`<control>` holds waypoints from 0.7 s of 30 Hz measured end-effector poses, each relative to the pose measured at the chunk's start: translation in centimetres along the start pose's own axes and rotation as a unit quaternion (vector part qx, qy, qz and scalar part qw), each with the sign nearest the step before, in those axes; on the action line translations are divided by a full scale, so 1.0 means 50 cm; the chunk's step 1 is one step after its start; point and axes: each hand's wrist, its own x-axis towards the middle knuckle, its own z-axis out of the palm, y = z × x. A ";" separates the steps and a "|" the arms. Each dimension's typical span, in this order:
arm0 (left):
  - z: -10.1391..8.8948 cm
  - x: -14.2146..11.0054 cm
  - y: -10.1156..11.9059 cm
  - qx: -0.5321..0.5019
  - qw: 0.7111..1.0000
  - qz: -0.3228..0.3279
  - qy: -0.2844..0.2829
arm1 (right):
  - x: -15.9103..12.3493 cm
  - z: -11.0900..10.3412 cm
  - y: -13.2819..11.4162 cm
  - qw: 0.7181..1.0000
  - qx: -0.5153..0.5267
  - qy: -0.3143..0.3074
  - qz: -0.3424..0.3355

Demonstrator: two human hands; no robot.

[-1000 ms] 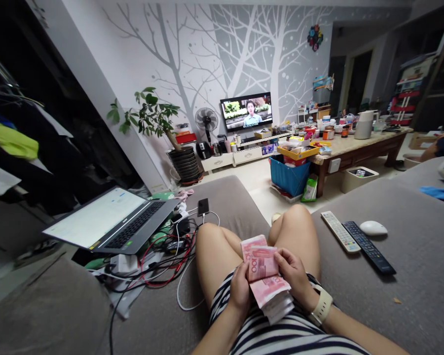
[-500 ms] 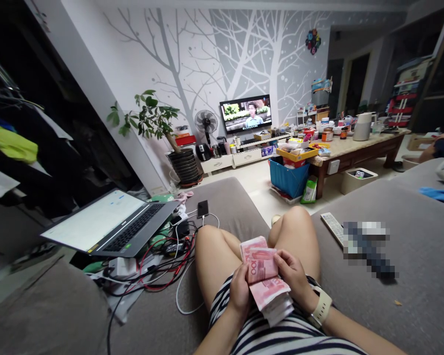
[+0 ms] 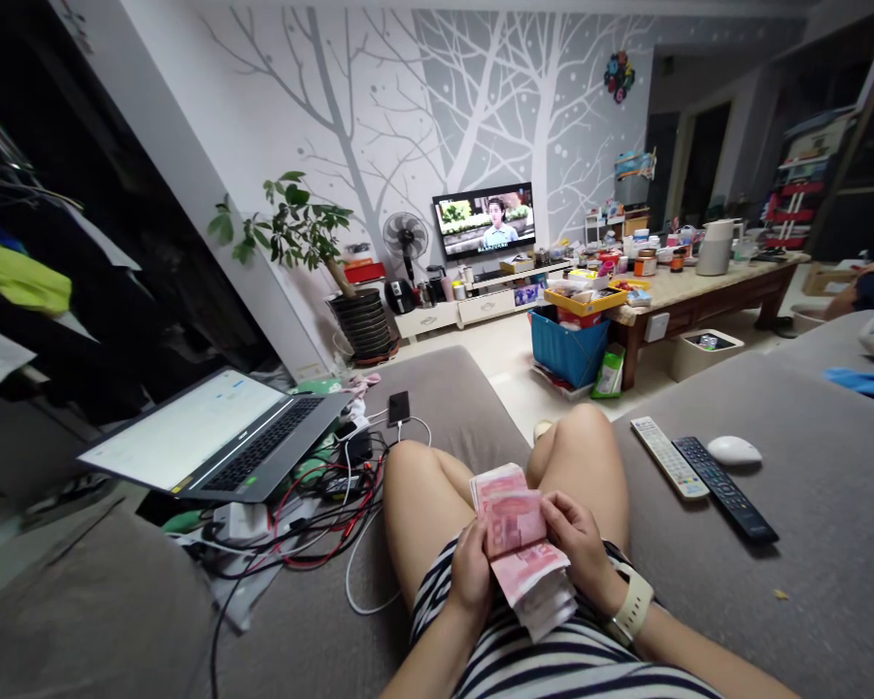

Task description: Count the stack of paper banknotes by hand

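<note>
A stack of red banknotes (image 3: 516, 524) is held over my lap, folded over so that part of it fans up and away and part hangs down toward me. My left hand (image 3: 472, 571) is closed round the left side of the stack, its thumb near the fold. At the upper right edge, my right hand (image 3: 577, 539) pinches a note between thumb and fingers. The lower ends of the notes (image 3: 548, 604) spread apart and look whitish. A pale watch (image 3: 633, 604) sits on my right wrist.
Left of my legs lie a laptop (image 3: 254, 437), tangled cables (image 3: 327, 529) and a phone (image 3: 399, 408). To the right on the sofa are a white remote (image 3: 668, 458), a black remote (image 3: 725, 490) and a white mouse (image 3: 734, 450). Ahead stands a cluttered table (image 3: 689, 288).
Both hands stay almost in place on the banknotes. The note at my right fingers has shifted slightly. The view has tilted a little.
</note>
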 end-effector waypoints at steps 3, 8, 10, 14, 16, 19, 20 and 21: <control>-0.001 0.003 -0.005 -0.037 0.998 -0.019 -0.039 | 0.000 -0.002 0.001 1.000 -0.006 -0.024 0.012; 0.002 0.000 -0.001 -0.109 0.991 -0.050 -0.059 | 0.006 -0.005 0.006 0.998 -0.067 0.006 0.001; 0.005 -0.006 0.008 -0.126 0.987 -0.066 -0.076 | 0.009 -0.006 0.007 0.996 -0.088 0.028 -0.008; 0.011 -0.019 0.025 -0.152 0.977 -0.091 -0.118 | 0.009 -0.008 0.010 0.995 -0.092 0.028 -0.014; 0.013 -0.022 0.028 -0.155 0.975 -0.099 -0.124 | 0.008 -0.009 0.012 0.996 -0.090 0.023 -0.016; 0.013 -0.021 0.027 -0.150 0.978 -0.096 -0.106 | 0.007 -0.009 0.013 0.996 -0.080 0.020 -0.015; 0.012 -0.019 0.025 -0.144 0.982 -0.088 -0.090 | 0.007 -0.009 0.013 0.997 -0.076 0.019 -0.014; 0.011 -0.017 0.022 -0.136 0.985 -0.078 -0.070 | 0.006 -0.009 0.013 0.997 -0.073 0.019 -0.015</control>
